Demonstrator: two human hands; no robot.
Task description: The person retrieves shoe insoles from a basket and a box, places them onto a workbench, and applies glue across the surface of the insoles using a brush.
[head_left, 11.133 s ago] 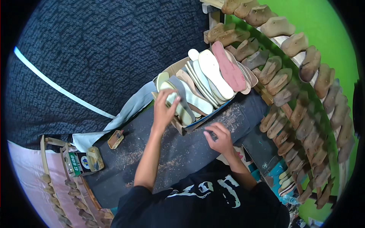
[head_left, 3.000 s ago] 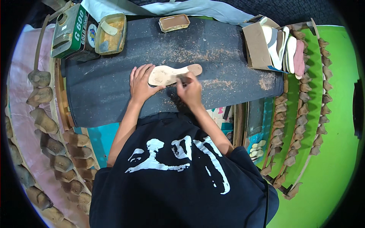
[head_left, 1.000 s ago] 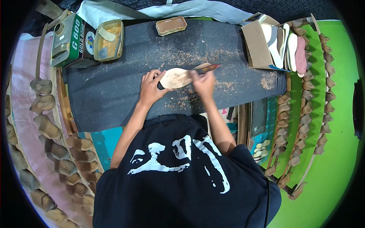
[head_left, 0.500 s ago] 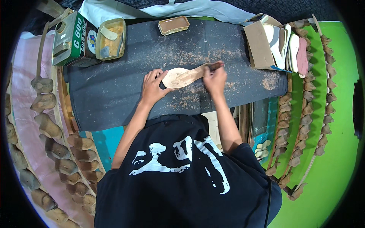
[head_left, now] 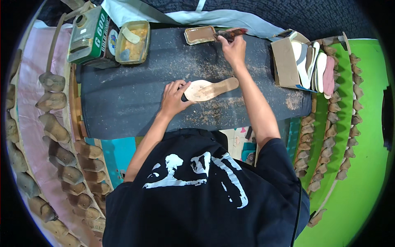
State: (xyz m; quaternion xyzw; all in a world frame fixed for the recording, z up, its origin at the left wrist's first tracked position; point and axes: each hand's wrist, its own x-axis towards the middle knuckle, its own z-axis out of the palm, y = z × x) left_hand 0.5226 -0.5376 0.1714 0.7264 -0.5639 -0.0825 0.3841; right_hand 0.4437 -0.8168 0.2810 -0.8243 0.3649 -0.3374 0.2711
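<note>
White letters and digits on the green side of a boxy metal can [head_left: 91, 39], a round blue-and-white emblem [head_left: 112, 47] near them, big white brush-like characters [head_left: 175, 161] across the back of a black shirt [head_left: 193, 218]

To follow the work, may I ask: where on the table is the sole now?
In the head view, the sole lies near the centre of the table, its wide left end held by the left hand.
</note>
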